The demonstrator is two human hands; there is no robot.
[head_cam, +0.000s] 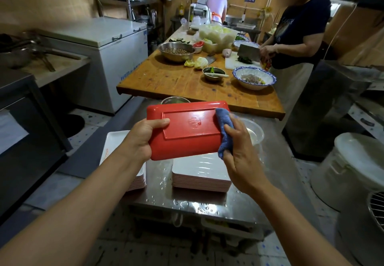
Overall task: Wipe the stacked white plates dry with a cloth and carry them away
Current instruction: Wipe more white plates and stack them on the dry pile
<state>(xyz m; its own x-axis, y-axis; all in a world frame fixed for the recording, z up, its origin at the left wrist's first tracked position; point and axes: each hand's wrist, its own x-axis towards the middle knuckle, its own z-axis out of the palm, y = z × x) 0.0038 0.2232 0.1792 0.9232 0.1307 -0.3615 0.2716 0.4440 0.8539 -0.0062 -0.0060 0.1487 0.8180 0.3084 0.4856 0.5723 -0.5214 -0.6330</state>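
Note:
A rectangular plate (187,128) is held up with its red underside toward me. My left hand (143,139) grips its left end, thumb on the red back. My right hand (239,151) holds a blue cloth (223,132) against the plate's right end. Below, two stacks of white-topped rectangular plates stand on a wet steel table (197,203): a left stack (116,143) partly hidden by my left arm, and a right stack (199,172) with water on its top plate.
A clear bowl (253,132) sits beyond the right stack. A wooden prep table (176,78) with bowls and vegetables lies ahead, where a person (295,43) chops with a cleaver. A chest freezer (104,43) stands left, a white bucket (353,161) right.

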